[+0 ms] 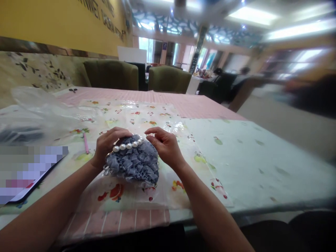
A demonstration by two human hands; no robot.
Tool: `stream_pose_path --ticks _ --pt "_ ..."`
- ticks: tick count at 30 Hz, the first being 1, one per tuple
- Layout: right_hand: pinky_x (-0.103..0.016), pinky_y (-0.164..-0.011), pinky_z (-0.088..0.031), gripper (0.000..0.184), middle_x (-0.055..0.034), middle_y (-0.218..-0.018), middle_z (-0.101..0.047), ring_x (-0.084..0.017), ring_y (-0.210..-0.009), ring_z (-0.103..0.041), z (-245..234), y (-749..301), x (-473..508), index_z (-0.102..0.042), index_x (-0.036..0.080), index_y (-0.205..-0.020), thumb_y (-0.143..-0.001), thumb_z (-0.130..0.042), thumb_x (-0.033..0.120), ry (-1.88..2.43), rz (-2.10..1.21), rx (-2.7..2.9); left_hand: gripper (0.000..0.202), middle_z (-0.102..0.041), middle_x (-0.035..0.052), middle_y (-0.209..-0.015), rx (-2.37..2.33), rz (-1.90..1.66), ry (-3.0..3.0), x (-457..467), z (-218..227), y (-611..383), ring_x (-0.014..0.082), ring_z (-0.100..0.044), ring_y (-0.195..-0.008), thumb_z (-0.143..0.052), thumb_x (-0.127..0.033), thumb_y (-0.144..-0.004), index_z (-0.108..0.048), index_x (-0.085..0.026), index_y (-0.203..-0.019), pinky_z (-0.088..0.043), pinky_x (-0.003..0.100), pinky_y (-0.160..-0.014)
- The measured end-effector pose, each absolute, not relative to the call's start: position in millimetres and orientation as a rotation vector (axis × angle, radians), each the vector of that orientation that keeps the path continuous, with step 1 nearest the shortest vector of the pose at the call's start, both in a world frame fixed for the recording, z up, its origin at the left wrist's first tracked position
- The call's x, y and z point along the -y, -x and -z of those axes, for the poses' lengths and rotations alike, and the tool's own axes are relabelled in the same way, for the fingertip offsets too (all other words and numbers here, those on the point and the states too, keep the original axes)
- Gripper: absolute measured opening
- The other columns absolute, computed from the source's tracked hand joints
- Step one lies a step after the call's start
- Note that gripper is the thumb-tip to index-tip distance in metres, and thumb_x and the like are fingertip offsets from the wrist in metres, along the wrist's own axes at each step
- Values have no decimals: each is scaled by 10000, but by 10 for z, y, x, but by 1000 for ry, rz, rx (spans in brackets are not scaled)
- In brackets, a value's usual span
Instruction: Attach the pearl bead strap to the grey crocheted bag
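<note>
While near bag (133,162), right hand (167,147) half-curled

A ruffled grey-blue bag (134,162) bears 1 white bead strand (128,146).

One head-worn view: looks forward and slightly down across the table (273,161) from its near side; left hand (111,141) and right hand (168,147) close, mid-frame; chairs (112,75) farther off, ceiling light (252,15) at top.

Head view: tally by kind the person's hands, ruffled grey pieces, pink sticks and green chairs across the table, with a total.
Left hand and right hand: 2
Ruffled grey piece: 1
Pink stick: 1
Green chairs: 2
Total: 6
</note>
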State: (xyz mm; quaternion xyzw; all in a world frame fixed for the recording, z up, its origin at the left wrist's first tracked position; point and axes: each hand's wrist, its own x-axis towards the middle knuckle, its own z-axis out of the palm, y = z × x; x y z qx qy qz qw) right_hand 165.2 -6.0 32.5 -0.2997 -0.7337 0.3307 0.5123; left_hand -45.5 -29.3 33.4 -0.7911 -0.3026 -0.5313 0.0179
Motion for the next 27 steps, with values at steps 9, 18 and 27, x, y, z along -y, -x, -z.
stream_pose_path --ticks 9,18,27 --pt "-276 -830 -510 246 4 -1043 -731 -133 -909 -674 -334 -1674 63 -695 264 -1098 -921 -526 230 598 -707 1955 174 -667 68 -976 856 1468 2488 264 -258 489 173 -644 -900 -537 -258 -947 -674 -233 -1051 -533 321 -783" --pt "-248 -666 -426 218 7 -802 -684 -108 -691 -584 -311 -1666 45 -666 224 -1104 -913 -575 272 754 -584 2039 203 -676 79 -1038 600 1186 2392 245 -239 527 189 -618 -962 -532 -178 -941 -632 -229 -1111 -538 349 -824" --pt "-222 -584 -329 104 69 -610 -488 -66 -556 -404 -382 -1684 89 -640 196 -937 -889 -615 285 687 -704 2041 186 -681 52 -1024 617 1231 2412 239 -214 502 166 -638 -950 -527 -215 -951 -613 -244 -1112 -538 329 -827"
